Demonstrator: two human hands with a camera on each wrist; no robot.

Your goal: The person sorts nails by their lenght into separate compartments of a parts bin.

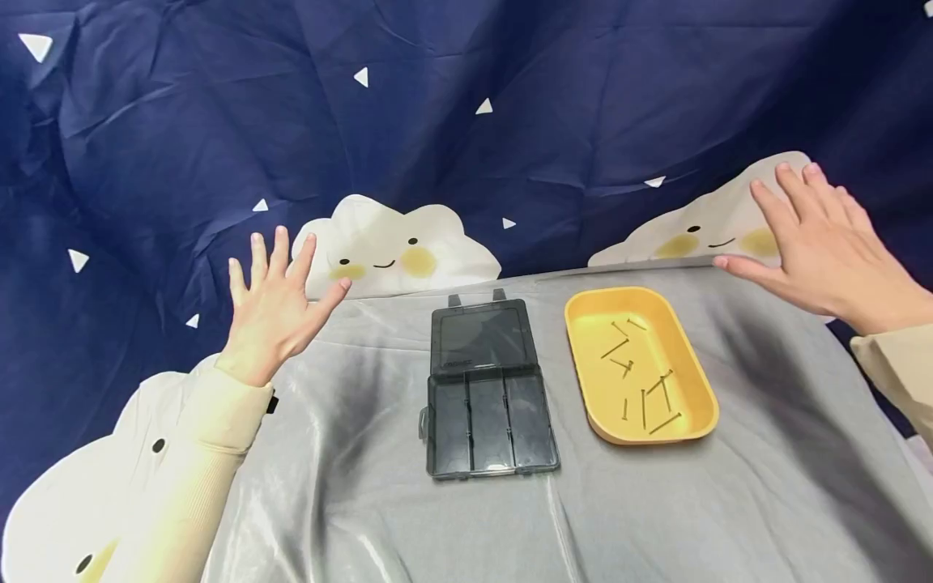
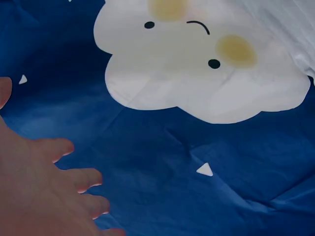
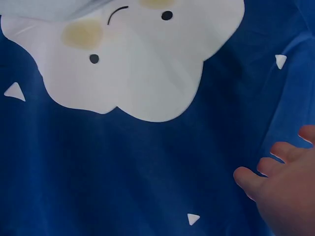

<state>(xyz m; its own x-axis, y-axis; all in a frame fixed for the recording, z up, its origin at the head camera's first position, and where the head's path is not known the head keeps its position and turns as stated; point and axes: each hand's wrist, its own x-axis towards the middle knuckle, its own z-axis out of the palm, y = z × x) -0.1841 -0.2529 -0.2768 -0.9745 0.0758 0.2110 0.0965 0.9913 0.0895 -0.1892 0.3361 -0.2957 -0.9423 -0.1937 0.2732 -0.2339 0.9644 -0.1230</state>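
Observation:
My left hand (image 1: 273, 316) is raised at the left, fingers straight and spread, holding nothing. On the far right my right hand (image 1: 827, 243) is held up the same way, beyond the yellow tray. Between them a dark see-through plastic case (image 1: 490, 421) lies with its lid (image 1: 483, 334) folded back, showing three compartments. To its right stands a yellow tray (image 1: 583, 389) with rounded corners. Several thin screws (image 1: 644, 409) are scattered over its bottom. The left wrist view shows the left hand (image 2: 44, 182) in front of the cloth, and the right wrist view shows the right hand (image 3: 285, 182) likewise.
A grey cloth (image 1: 379, 486) with folds covers the table. Behind it hangs a dark blue curtain (image 1: 437, 48) printed with white clouds (image 1: 386, 243) and small white triangles. The tray stands a short gap away from the case.

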